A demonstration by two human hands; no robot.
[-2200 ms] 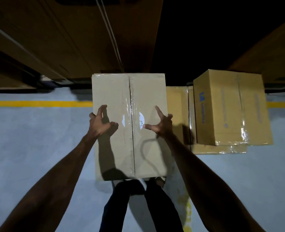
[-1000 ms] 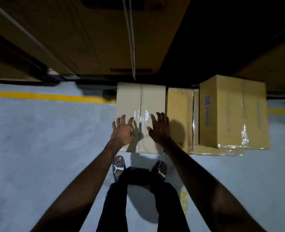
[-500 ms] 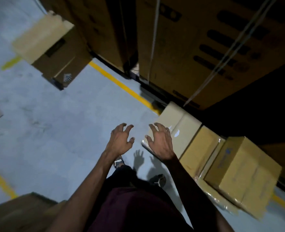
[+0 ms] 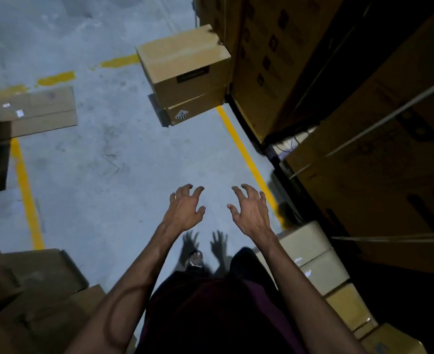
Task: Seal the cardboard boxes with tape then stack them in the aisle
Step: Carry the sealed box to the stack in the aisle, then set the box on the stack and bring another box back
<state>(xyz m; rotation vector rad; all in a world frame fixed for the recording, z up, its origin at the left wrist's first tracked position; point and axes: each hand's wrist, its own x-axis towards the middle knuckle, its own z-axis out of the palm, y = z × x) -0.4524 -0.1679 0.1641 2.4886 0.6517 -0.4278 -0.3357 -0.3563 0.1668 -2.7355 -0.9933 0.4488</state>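
Observation:
Both my hands hang in the air over the grey floor and hold nothing. My left hand (image 4: 185, 210) and my right hand (image 4: 249, 210) have their fingers spread and loosely curled, palms down. The pale taped cardboard box (image 4: 310, 251) stands on the floor at the lower right, just behind my right forearm, and neither hand touches it. More brown taped boxes (image 4: 346, 305) follow it in a row toward the bottom right corner, against the tall cartons.
Tall strapped cartons (image 4: 364, 149) wall off the right side. Two stacked boxes (image 4: 185, 72) stand at the top centre beside a yellow floor line (image 4: 246, 154). A flattened cardboard sheet (image 4: 37, 111) lies at the left. More boxes (image 4: 39, 277) crowd the lower left.
My hands lifted off the pale taped box, which stays on the floor beside the row. My view has swung left, away from the box and down the aisle.

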